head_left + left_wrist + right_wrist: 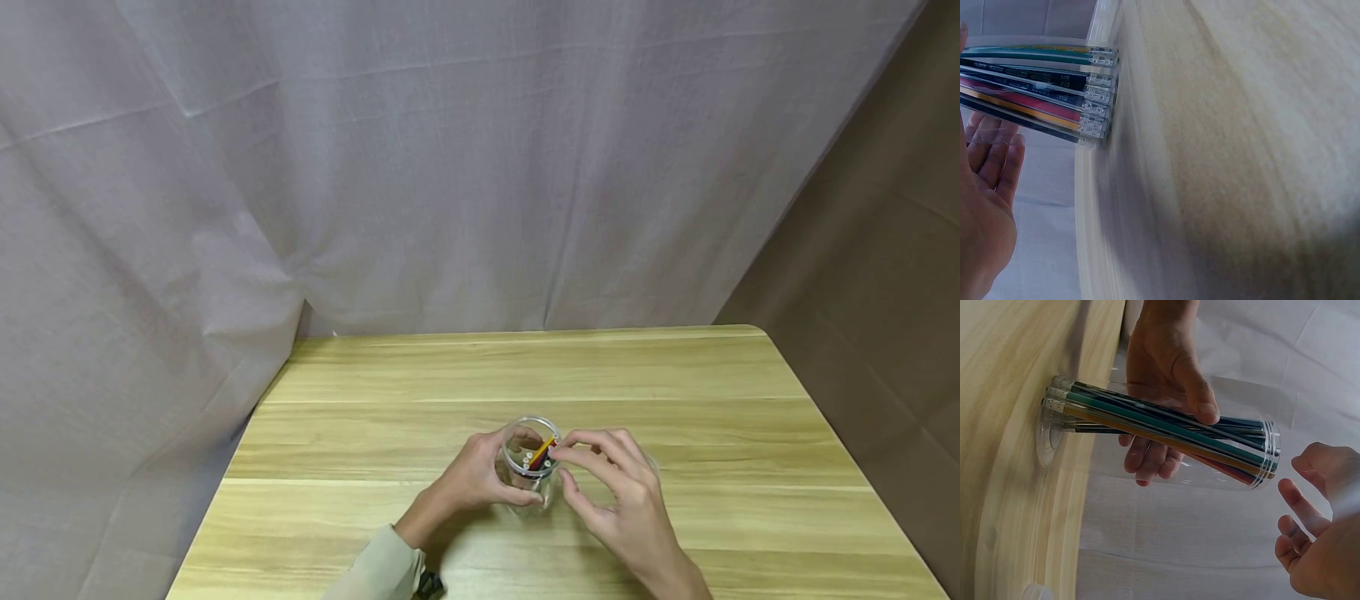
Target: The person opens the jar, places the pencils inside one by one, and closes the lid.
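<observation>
A clear cylindrical jar [512, 477] stands on the table with several pencils [1147, 425] inside, some green, dark blue, orange and red. The pencils lean together toward one side of its rim. My left hand [480, 473] grips the jar around its side, thumb in front and fingers behind, as the right wrist view also shows. Beside the rim is my right hand [618, 492], its fingers bent loosely and thumb apart. In the right wrist view the right hand [1329, 531] has nothing between its fingertips, a small gap from the rim.
The wood-grain table [360, 433] has a grey cloth [450, 167] hanging behind it and a brown one [885, 275] at the right. A clear round lid-like piece [1036, 592] lies on the table, mostly hidden behind my right hand in the head view.
</observation>
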{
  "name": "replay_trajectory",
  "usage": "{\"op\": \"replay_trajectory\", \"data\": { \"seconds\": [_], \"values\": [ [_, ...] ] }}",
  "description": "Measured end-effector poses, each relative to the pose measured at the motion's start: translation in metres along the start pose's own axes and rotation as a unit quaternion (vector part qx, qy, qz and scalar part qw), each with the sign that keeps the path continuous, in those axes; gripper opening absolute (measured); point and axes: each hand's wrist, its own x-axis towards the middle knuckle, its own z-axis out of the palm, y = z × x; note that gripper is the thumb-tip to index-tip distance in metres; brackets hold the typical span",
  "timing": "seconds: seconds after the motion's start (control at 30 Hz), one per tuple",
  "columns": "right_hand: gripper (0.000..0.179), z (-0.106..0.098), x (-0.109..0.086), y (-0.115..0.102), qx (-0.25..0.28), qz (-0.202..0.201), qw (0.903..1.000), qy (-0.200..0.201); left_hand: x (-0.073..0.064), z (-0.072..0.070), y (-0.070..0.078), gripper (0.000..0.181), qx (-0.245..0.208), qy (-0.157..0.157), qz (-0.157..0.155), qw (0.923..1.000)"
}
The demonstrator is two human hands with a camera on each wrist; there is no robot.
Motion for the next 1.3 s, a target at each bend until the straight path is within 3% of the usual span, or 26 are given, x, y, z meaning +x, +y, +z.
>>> {"op": "replay_trajectory", "data": {
  "seconds": [0.43,0.8,0.97,1.13,1.3],
  "values": [
    [0.021,-0.005,-0.007,0.008,-0.011,0.018,0.9998,-0.001,0.0,0.001,0.0,0.075,-0.002,0.001,-0.003,1.0],
    [0.047,-0.031,-0.03,0.042,-0.042,0.101,0.9939,-0.009,-0.001,0.001,0.001,0.076,-0.001,0.0,-0.015,0.9999],
    [0.069,-0.043,-0.043,0.055,-0.085,0.158,0.9826,-0.05,0.0,0.001,0.002,0.076,0.001,-0.002,-0.02,0.9998],
    [0.086,-0.049,-0.058,0.067,-0.13,0.217,0.9618,-0.103,0.0,0.001,0.002,0.076,0.004,-0.003,-0.031,0.9995],
    [0.09,-0.049,-0.073,0.079,-0.144,0.275,0.9396,-0.144,0.0,0.001,0.003,0.074,0.003,-0.003,-0.035,0.9994]
  ]
}}
